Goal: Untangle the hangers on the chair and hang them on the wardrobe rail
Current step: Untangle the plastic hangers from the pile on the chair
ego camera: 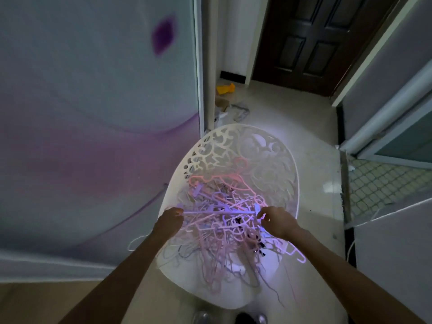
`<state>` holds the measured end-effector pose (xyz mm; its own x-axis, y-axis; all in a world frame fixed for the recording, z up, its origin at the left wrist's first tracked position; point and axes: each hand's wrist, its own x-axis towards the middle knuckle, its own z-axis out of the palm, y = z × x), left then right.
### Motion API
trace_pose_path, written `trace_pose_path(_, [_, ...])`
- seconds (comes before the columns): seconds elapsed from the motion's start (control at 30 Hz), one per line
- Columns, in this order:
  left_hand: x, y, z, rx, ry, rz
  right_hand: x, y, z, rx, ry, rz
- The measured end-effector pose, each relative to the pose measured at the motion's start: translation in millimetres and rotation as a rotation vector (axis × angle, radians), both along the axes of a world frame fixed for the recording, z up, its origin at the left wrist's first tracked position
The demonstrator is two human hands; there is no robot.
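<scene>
Where fingers meet plastic: left hand (171, 215) pinches one end of lilac hanger (218, 212), right hand (272, 217) pinches other end, bar level between them, on top of pile. Two-end hold likely to lift it straight, keep hook from snagging. Rest of hangers (217, 242), pink and lilac, knotted in heap on chair (236, 146) seat; some hooks trail over front edge. Chair beside wardrobe door (98, 113), probably for short carry. Rail not in view. Dark door (325, 40) beyond.
</scene>
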<state>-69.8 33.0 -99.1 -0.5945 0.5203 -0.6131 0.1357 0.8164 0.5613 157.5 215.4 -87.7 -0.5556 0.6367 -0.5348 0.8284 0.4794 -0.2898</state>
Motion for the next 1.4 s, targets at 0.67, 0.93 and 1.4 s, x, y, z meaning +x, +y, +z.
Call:
trace_pose_path(0.67, [-10,50,-177,-0.063,0.621,-0.191,-87,73,-167,0.183,0.554,-0.032])
trace_pose_path(0.93, [-50,107,-174,-0.078,0.416,0.08,-90,91,-178,-0.033,0.603,-0.132])
trace_pose_path(1.4, [-80,131,-174,0.293,-0.258,0.6,-113,102,-194,-0.147,0.545,-0.286])
